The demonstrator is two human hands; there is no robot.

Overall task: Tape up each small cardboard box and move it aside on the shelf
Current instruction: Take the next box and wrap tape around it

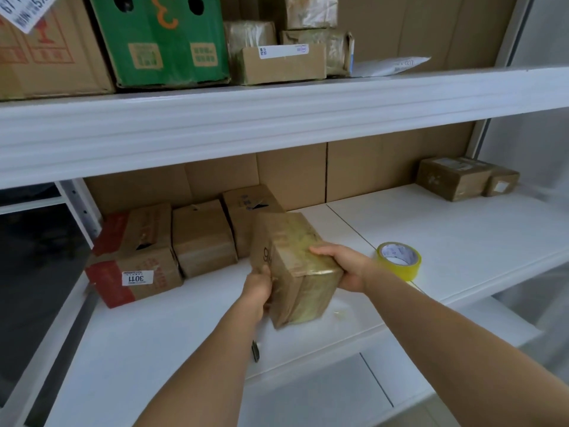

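Gripped at opposite sides by the left hand and right hand, fingers curled round its edges, a tape-wrapped cardboard box is held tilted just above the shelf. Its glossy skin is judged slippery, the carton stiff and light; a yellowish tape roll lies just right of the grip, untaped boxes to its left.

The upper shelf carries a green carton beside a large brown carton and a white mailer.
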